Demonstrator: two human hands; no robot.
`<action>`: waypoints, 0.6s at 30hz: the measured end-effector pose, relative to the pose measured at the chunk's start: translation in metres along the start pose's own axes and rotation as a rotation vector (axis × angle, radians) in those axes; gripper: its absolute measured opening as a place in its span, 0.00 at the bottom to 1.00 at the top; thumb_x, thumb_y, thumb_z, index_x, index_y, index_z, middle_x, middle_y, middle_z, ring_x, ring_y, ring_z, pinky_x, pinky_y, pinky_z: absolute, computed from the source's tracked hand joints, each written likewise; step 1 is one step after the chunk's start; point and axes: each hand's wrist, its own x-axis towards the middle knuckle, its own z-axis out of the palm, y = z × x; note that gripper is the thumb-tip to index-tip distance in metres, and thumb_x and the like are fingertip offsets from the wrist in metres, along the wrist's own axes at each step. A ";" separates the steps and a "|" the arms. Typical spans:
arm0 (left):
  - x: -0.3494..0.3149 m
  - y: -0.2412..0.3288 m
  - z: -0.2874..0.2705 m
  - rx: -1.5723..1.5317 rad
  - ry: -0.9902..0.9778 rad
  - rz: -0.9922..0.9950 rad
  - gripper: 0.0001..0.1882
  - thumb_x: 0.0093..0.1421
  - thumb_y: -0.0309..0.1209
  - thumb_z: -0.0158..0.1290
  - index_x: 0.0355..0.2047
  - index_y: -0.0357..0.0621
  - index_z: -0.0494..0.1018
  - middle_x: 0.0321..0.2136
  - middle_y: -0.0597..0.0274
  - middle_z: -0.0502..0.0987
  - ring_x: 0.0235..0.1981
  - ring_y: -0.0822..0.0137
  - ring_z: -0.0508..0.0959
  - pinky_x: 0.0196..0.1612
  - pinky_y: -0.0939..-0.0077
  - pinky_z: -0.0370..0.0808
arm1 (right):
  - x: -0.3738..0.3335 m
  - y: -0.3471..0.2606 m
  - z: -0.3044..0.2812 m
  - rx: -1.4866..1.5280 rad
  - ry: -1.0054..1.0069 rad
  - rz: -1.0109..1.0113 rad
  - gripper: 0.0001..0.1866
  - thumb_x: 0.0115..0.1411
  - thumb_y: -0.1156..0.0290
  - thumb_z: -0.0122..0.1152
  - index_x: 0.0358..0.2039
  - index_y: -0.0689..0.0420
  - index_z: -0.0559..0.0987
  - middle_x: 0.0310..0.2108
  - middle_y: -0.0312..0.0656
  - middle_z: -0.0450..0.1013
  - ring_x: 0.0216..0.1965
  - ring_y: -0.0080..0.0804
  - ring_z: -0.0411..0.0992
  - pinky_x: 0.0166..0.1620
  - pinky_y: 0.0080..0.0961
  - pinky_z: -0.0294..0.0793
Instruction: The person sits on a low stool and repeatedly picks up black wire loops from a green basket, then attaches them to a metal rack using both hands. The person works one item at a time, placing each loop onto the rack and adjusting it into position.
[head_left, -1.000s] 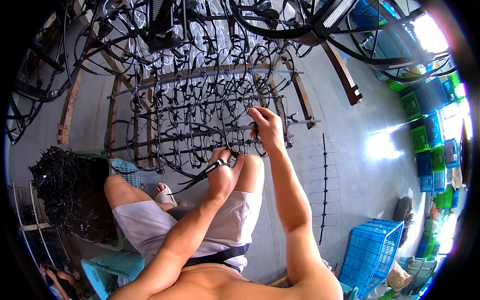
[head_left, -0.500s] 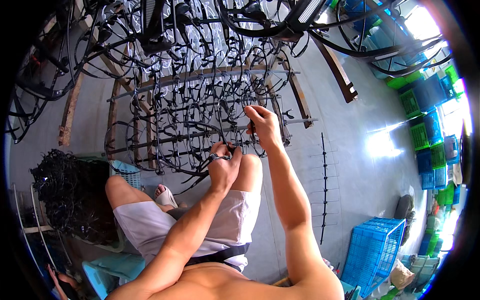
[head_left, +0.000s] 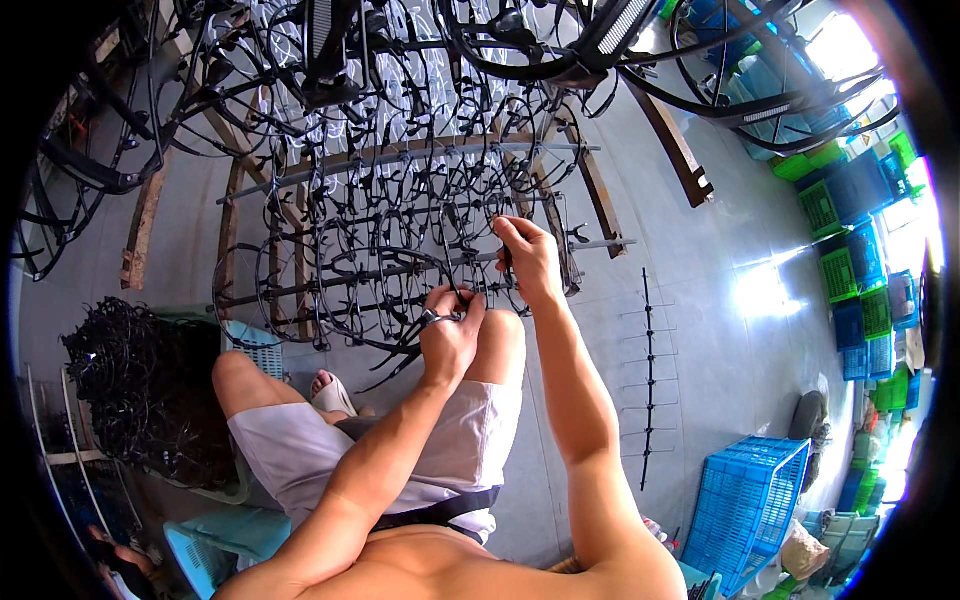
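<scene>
In front of my knees stands a rack (head_left: 385, 265) of horizontal bars with many small prongs, hung with thin, curved black parts that look like plastic. My left hand (head_left: 452, 335) is at its near edge, over my right knee, with fingers closed round several black curved parts (head_left: 395, 355) whose ends stick out to the left. Farther right and a little higher, my right hand (head_left: 528, 258) is held in a pinch beside the rack. A small dark piece (head_left: 507, 258) shows under its fingers; its full shape is hidden.
A crate heaped with black curved parts (head_left: 140, 385) stands at my left. On the floor to the right lies a pronged rod (head_left: 648, 380), with a blue crate (head_left: 745, 510) nearer. Large black frames (head_left: 560, 60) hang close overhead. Stacked blue and green crates (head_left: 850, 230) line the right side.
Both hands stay nearly in place; the right has shifted very slightly down toward the left. The overhead frames have shifted a little in the picture.
</scene>
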 end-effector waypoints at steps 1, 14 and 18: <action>-0.001 0.000 0.000 -0.032 0.006 -0.014 0.09 0.55 0.27 0.59 0.28 0.33 0.74 0.32 0.60 0.74 0.24 0.73 0.73 0.29 0.80 0.71 | -0.002 0.000 -0.001 -0.017 0.000 -0.008 0.15 0.60 0.65 0.60 0.39 0.65 0.79 0.20 0.33 0.70 0.17 0.17 0.65 0.21 0.16 0.66; 0.003 0.004 -0.003 -0.079 -0.005 0.027 0.10 0.57 0.28 0.58 0.28 0.31 0.74 0.35 0.57 0.76 0.30 0.70 0.75 0.33 0.79 0.73 | -0.037 -0.029 -0.026 -0.346 -0.107 -0.030 0.13 0.59 0.65 0.60 0.33 0.64 0.80 0.17 0.33 0.70 0.18 0.17 0.66 0.23 0.16 0.67; 0.002 -0.001 -0.001 -0.120 0.002 0.032 0.11 0.57 0.30 0.59 0.27 0.33 0.74 0.36 0.59 0.75 0.27 0.72 0.73 0.31 0.80 0.71 | -0.037 -0.033 -0.024 -0.360 -0.105 -0.008 0.12 0.59 0.65 0.59 0.32 0.64 0.80 0.16 0.33 0.70 0.18 0.17 0.66 0.23 0.16 0.67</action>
